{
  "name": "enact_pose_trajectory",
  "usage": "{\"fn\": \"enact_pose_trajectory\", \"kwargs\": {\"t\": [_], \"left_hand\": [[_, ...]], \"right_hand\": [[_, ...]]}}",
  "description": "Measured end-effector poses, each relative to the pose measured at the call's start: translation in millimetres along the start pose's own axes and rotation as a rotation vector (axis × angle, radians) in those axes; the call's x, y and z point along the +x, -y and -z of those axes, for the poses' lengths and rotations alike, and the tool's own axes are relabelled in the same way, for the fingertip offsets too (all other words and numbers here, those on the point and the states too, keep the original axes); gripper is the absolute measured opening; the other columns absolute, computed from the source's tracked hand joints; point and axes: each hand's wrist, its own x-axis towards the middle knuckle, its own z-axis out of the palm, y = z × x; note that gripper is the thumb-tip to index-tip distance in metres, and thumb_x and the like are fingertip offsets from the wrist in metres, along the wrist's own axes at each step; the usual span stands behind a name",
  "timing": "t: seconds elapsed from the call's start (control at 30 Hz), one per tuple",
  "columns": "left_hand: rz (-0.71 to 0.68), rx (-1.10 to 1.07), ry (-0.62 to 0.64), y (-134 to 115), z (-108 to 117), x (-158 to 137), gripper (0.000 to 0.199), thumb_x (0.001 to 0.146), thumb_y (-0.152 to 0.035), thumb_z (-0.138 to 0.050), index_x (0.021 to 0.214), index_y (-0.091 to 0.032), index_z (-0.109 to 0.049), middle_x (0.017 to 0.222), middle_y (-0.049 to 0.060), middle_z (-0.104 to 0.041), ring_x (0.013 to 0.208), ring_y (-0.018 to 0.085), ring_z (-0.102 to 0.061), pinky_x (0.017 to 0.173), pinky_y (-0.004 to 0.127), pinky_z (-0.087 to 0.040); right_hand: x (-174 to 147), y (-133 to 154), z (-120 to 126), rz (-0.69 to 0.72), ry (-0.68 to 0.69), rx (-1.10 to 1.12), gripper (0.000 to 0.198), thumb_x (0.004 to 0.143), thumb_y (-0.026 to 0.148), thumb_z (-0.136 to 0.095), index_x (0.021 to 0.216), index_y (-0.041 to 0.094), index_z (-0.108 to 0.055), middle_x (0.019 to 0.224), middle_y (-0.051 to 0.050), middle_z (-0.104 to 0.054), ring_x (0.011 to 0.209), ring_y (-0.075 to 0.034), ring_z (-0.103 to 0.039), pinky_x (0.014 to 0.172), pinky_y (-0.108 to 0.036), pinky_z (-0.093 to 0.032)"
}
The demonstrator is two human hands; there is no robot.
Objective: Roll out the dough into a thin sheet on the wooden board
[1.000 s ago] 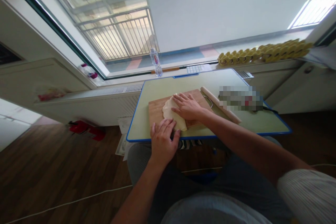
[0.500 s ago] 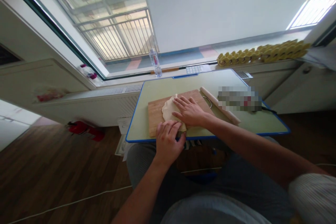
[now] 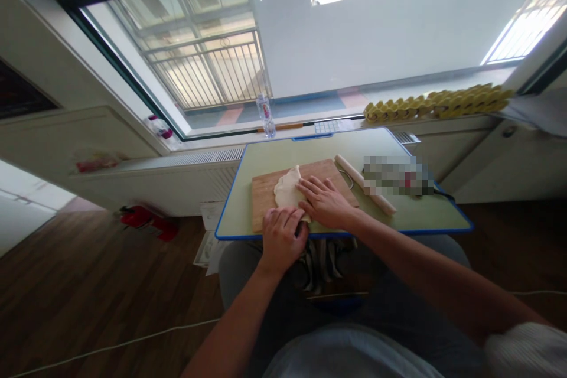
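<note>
Laying both hands on the dough, the person sits before a small table just below the middle of the frame. The dough lies flat on a wooden board, a little right of the frame's centre line.

The right hand comes in from the lower right, palm down, its fingers long and only slightly spread over the right side of the dough; it grips nothing. The left hand comes up from the lower left, with fingers bent at the dough's lower end and thumb set below them, a narrow dark gap between. Whether it pinches the dough there cannot be told.

The step in hand looks like shaping the lower edge, the right hand steadying the sheet. The next move would seem to call for a light, even touch from the left fingers while the right palm stays flat, since a thin sheet could tear or drag.

The dough's long axis appears to run up and down the frame, its lower end leaning right; the right edge is partly covered, so this is tentative. A small peak points to the top of the frame, and the wavy edge faces left.

Right of the board, a rolling pin lies slantwise, upper left to lower right.
</note>
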Motion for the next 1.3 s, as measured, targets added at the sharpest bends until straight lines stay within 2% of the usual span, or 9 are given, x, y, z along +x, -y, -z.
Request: {"fn": "enact_pose_trajectory", "kwargs": {"t": [0.1,0.2,0.37,0.5,0.57,0.83,1.0,1.13,1.3], "left_hand": [[0.038,-0.014,0.025,-1.7,0.5,2.9,0.02,0.093,-0.023,-0.068,0.113,-0.024,-0.072,0.115,0.007,-0.077,0.113,0.026,-0.066,0.107,0.046,-0.043],[0.067,-0.028,0.006,1.3,4.1,7.2,0.017,0.094,-0.025,-0.068,0.11,-0.024,-0.074,0.114,0.007,-0.076,0.111,0.025,-0.065,0.104,0.044,-0.045],[0.132,-0.033,-0.014,14.3,16.1,12.0,0.017,0.09,-0.029,-0.075,0.107,-0.024,-0.075,0.11,0.007,-0.073,0.11,0.026,-0.064,0.101,0.042,-0.048],[0.139,-0.049,0.029,20.2,23.5,11.2,0.017,0.087,-0.027,-0.077,0.104,-0.025,-0.074,0.109,0.006,-0.071,0.107,0.025,-0.063,0.098,0.041,-0.049],[0.12,-0.06,0.065,21.6,25.8,9.5,0.019,0.086,-0.024,-0.076,0.105,-0.026,-0.073,0.111,0.006,-0.071,0.108,0.025,-0.063,0.099,0.041,-0.049],[0.225,0.069,0.019,35.3,22.8,4.3,0.025,0.092,-0.026,-0.071,0.116,-0.023,-0.073,0.101,0.007,-0.069,0.101,0.027,-0.062,0.094,0.042,-0.048],[0.257,0.065,0.089,33.1,19.4,13.5,0.031,0.097,-0.031,-0.067,0.127,-0.026,-0.072,0.104,0.006,-0.073,0.102,0.027,-0.063,0.091,0.042,-0.045],[0.259,0.06,0.07,25.3,19.4,16.5,0.024,0.098,-0.03,-0.065,0.119,-0.025,-0.074,0.109,0.007,-0.076,0.106,0.027,-0.064,0.095,0.043,-0.044],[0.322,0.07,0.088,19.5,20.2,15.5,0.022,0.099,-0.031,-0.061,0.114,-0.025,-0.075,0.095,0.005,-0.076,0.094,0.027,-0.064,0.086,0.042,-0.045]], "right_hand": [[-6.2,-4.0,7.3,-0.007,-0.015,0.059,0.052,0.107,0.036,-0.043,0.156,0.023,-0.051,0.167,-0.01,-0.044,0.157,-0.031,-0.032,0.125,-0.064,-0.026],[-13.2,-6.4,15.8,0.016,-0.067,0.178,0.046,0.099,0.023,-0.05,0.143,0.023,-0.064,0.154,-0.009,-0.058,0.147,-0.027,-0.046,0.123,-0.051,-0.034],[-29.1,6.7,13.6,0.108,-0.19,0.292,0.043,0.085,0.026,-0.074,0.128,0.025,-0.072,0.14,-0.009,-0.068,0.135,-0.029,-0.055,0.119,-0.05,-0.039],[-36.5,18.1,3.6,0.126,-0.292,0.337,0.013,0.093,0.026,-0.072,0.105,0.026,-0.077,0.121,-0.006,-0.076,0.124,-0.027,-0.061,0.114,-0.048,-0.044],[-39.2,19.1,0.8,0.124,-0.321,0.377,0.009,0.096,0.023,-0.069,0.099,0.027,-0.077,0.115,-0.005,-0.077,0.12,-0.026,-0.063,0.11,-0.047,-0.046],[-48.1,17.6,-3.4,0.079,-0.402,0.515,0.013,0.101,0.027,-0.065,0.105,0.03,-0.077,0.109,-0.004,-0.078,0.112,-0.025,-0.066,0.103,-0.047,-0.052],[-47.1,17.7,-4.2,0.057,-0.44,0.565,0.013,0.099,0.025,-0.066,0.104,0.029,-0.077,0.107,-0.005,-0.079,0.107,-0.024,-0.068,0.099,-0.046,-0.054],[-47.9,16.2,-5.5,0.057,-0.478,0.625,0.015,0.098,0.022,-0.066,0.104,0.029,-0.078,0.106,-0.004,-0.079,0.105,-0.023,-0.069,0.098,-0.044,-0.054],[-48.9,14.5,-7.4,0.053,-0.481,0.625,0.015,0.099,0.024,-0.067,0.106,0.031,-0.079,0.106,-0.004,-0.078,0.104,-0.023,-0.069,0.096,-0.045,-0.054]]}}
